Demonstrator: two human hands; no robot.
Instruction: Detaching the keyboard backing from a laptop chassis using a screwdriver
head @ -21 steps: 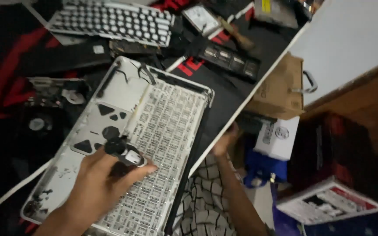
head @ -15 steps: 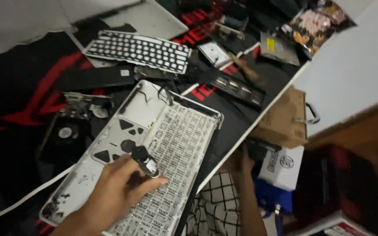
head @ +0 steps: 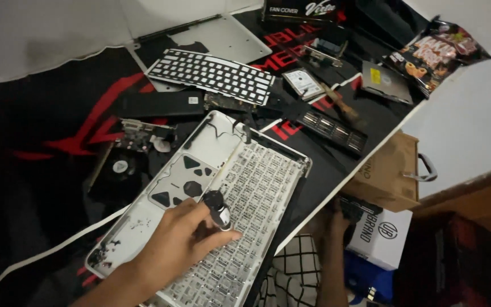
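Nearest, at 6 o'clock, the left hand (head: 174,244) comes in from the bottom edge with its fingers (head: 223,236) wrapped around a small dark screwdriver handle (head: 216,206), the tool standing on the stripped silver laptop top case (head: 200,219). That case lies at an angle on the table (head: 41,113), key grid up, with its bare trackpad bay toward 10 o'clock of the hand. Against half a second ago the grip looks unchanged and the handle sits on the same spot of the case; what differs is the view, which has tipped upward, so more of the far table shows.

At 4 o'clock, below the table edge, the right hand (head: 336,219) is down by a white box (head: 379,236); whether its fingers hold anything I cannot tell, too dark. Just past it a brown paper bag (head: 385,170) sits against the table edge.

Further out, at 9 o'clock, a black fan (head: 115,170). Toward 12 o'clock, a loose keyboard panel (head: 211,74), then a grey lid (head: 223,37). At 1 o'clock, a hard drive (head: 304,83), a slim optical drive (head: 386,81) and a snack bag (head: 436,51), newly in view.
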